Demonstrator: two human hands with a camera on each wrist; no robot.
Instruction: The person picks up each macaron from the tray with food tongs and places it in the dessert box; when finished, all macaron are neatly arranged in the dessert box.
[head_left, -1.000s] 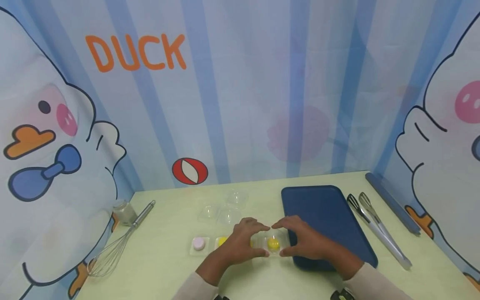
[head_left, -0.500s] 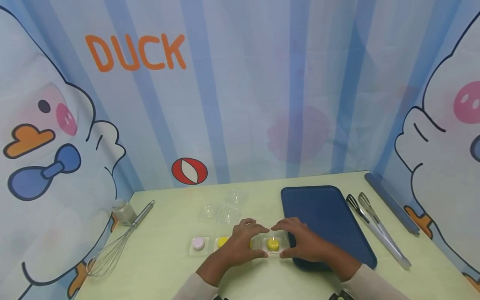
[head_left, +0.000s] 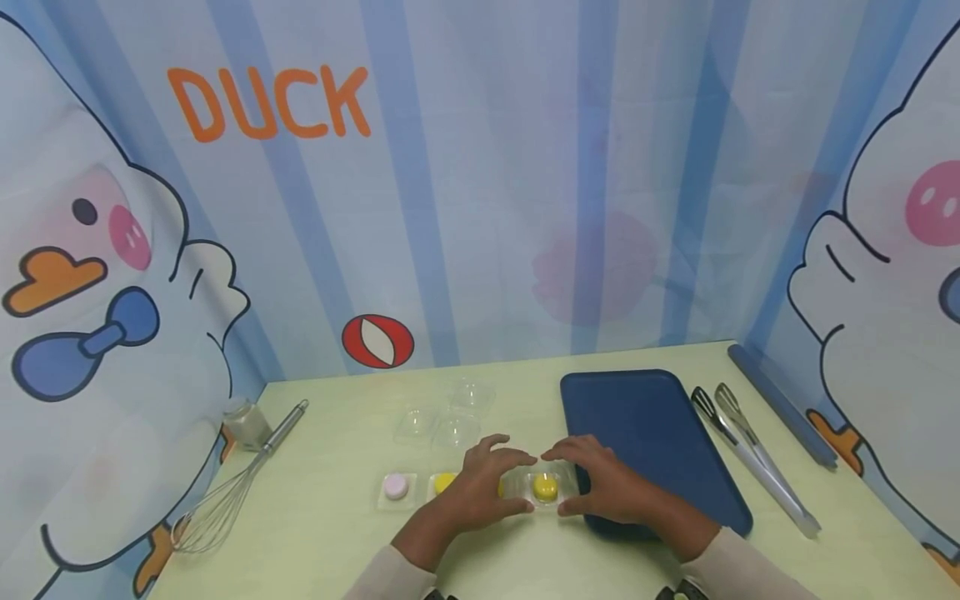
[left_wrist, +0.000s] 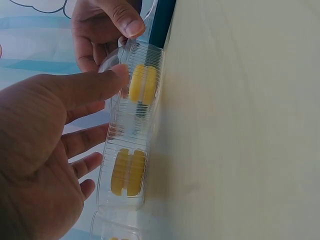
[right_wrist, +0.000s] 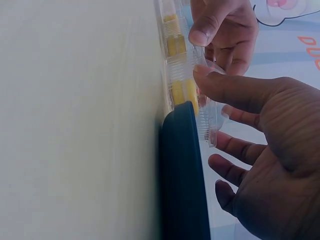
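At the right end of a row, a yellow macaron [head_left: 545, 487] sits in a clear plastic box [left_wrist: 145, 50] topped by a clear domed lid. My left hand [head_left: 482, 485] pinches the lid's left side, thumb at the near edge and index finger at the far edge. On the right side, my right hand [head_left: 611, 485] holds it the same way. Left of it stand boxes with a yellow macaron [left_wrist: 129, 172], partly hidden by my left hand in the head view, another yellow macaron [head_left: 443, 482] and a pink macaron [head_left: 395, 487].
Behind the row lie clear domed lids [head_left: 456, 431]. A dark blue tray [head_left: 652, 450] is at the right, partly under my right hand, with metal tongs [head_left: 765, 471] and a grey-blue rod [head_left: 783, 408] beyond. A whisk [head_left: 247, 475] and a small jar [head_left: 247, 425] stand left.
Both hands stay nearly in place around the lidded box, moving only very slightly. The rest of the table looks the same apart from a slight camera shift.
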